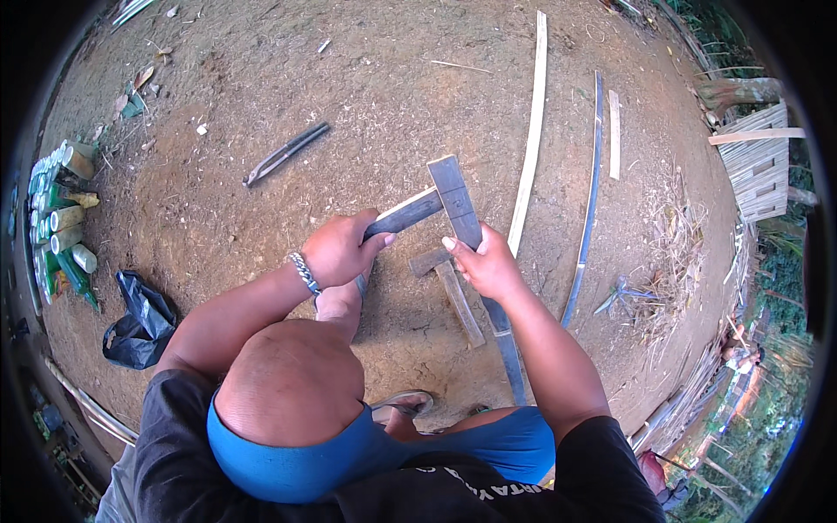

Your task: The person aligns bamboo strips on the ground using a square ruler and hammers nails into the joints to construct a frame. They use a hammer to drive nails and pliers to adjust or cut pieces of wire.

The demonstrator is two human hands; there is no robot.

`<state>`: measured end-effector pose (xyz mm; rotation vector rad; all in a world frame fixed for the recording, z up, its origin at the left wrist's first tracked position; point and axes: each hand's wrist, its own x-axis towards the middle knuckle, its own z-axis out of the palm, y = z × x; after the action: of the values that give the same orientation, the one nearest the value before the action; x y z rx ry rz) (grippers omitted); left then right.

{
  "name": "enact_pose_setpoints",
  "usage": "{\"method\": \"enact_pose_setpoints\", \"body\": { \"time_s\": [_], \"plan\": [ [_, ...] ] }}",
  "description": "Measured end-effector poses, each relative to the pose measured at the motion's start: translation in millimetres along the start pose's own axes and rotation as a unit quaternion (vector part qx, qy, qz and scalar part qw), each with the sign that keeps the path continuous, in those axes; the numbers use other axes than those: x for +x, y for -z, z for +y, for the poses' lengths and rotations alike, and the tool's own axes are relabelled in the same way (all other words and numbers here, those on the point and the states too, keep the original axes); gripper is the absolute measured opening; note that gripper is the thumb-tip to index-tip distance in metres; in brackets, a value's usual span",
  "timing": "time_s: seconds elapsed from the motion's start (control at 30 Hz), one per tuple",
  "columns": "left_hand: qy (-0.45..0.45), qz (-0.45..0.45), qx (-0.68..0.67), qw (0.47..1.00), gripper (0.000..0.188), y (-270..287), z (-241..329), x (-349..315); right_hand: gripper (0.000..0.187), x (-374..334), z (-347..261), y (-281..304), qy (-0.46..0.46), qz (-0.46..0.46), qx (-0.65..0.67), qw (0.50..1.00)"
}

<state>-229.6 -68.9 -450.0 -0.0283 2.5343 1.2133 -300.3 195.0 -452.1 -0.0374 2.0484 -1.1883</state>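
My left hand (342,250), with a chain bracelet at the wrist, is closed round a short dark bamboo piece (405,213) with a pale cut edge. The piece points up and to the right. My right hand (489,264) grips a long dark split bamboo strip (453,196), thumb on its face. This strip slants from its broad square end down past my right wrist toward my legs. The short piece's far end meets or passes behind the strip; I cannot tell which. Below them on the ground lies a T-shaped hammer (459,305), partly beside the strip.
A two-pronged dark tool (286,155) lies ahead on the dirt. Right of my hands are a pale strip (530,131), a dark strip (593,174) and a short slat (615,135). At left are a black plastic bag (139,321) and several bottles (65,218). A slatted panel (757,166) stands far right.
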Motion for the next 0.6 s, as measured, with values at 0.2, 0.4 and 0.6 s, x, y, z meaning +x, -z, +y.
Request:
{"method": "enact_pose_setpoints", "body": {
  "time_s": [0.2,0.4,0.6],
  "plan": [
    [0.134,0.09,-0.019,0.987,0.033,9,-53,14,0.045,-36,-40,-38,-0.074,0.02,-0.202,0.976],
    [0.122,0.03,-0.15,0.981,0.035,-11,-50,15,0.053,-60,-23,-55,0.157,0.157,-0.309,0.925],
    [0.102,0.042,-0.03,0.993,0.051,-33,-92,39,0.07,-59,-11,-66,0.185,0.164,-0.308,0.918]
  ]
}}
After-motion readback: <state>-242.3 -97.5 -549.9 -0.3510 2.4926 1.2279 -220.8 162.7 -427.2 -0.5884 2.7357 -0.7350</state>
